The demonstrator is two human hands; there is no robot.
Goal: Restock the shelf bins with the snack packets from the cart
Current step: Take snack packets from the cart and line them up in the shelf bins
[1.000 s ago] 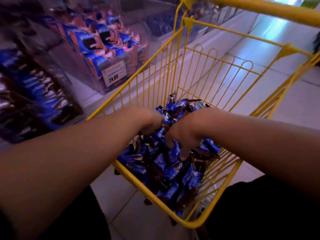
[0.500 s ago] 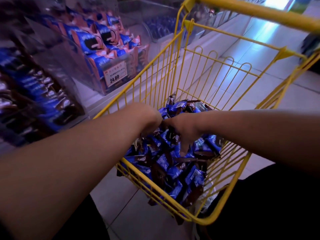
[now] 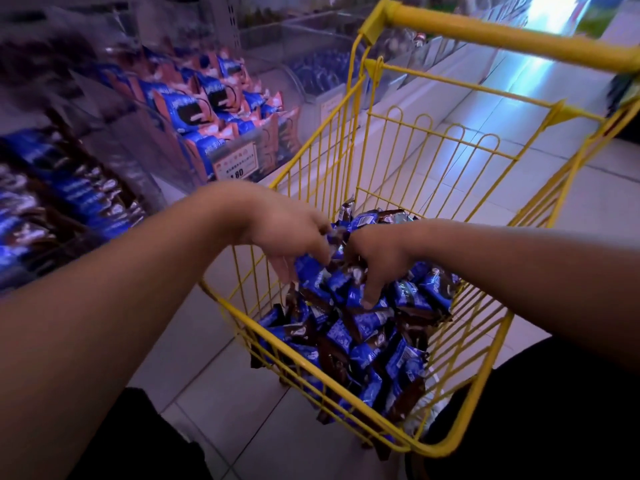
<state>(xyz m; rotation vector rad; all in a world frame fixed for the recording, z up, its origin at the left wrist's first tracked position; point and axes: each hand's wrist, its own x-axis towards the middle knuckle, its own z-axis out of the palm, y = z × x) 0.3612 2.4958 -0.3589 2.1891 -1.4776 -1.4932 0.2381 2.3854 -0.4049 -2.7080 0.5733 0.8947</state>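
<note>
Far left: shelf bin [image 3: 52, 209] of blue-and-brown packets, blurred, up and to the left of both hands, well apart from the cart. Next along the shelf: a 2nd bin [image 3: 221, 109] of blue-and-pink packs with a price tag [image 3: 233, 166] on its front.

Centre: left hand [image 3: 289, 239] reaching down over the left rim of the yellow cart [image 3: 349, 382], fingers curled round 1 or more blue wrappers at the top of the heap; exact count hidden by the knuckles. Nearer of the 2 hands to the shelf.

Right of that, almost touching: right hand [image 3: 377, 261], also down in the heap, fingers curled among the wrappers with 1 fingertip pressed on a blue packet; a closed grasp likely but cannot tell for sure.

Under and around both: snack packets [image 3: 367, 344], piled loose in the near end of the cart, long axes pointing every way, so no single grasp line to favour.

Judged next: lift up and swing left toward the blue-and-brown bin, left hand leading.
</note>
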